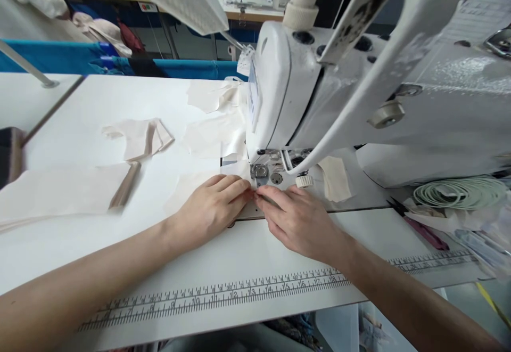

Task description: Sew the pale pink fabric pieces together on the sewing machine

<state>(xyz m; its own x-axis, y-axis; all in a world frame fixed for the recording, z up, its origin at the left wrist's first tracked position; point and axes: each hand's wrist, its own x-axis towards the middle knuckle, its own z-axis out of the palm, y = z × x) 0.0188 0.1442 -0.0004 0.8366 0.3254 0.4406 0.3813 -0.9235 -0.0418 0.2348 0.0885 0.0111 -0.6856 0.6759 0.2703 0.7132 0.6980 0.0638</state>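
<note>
My left hand (213, 205) lies just in front of the presser foot (259, 172) of a white sewing machine (275, 86). Its fingers are bent and pressed together on a thin cream fabric piece (191, 189), which spreads out to the left beneath the wrist. My right hand (297, 219) meets it from the other side, thumb and fingers pinched at the fabric's edge. The fingertips of both hands nearly touch, and the bit of cloth between them is mostly hidden. More cream pieces (213, 133) lie behind, left of the machine head.
Stacked cream cut pieces (64, 192) and a folded one (141, 138) lie on the left. At right are a cream scrap (335, 179), dark-red-handled snips (427, 232) and coiled pale green cord (461, 192). A printed ruler (235, 291) runs along the table's front edge. Another machine stands behind.
</note>
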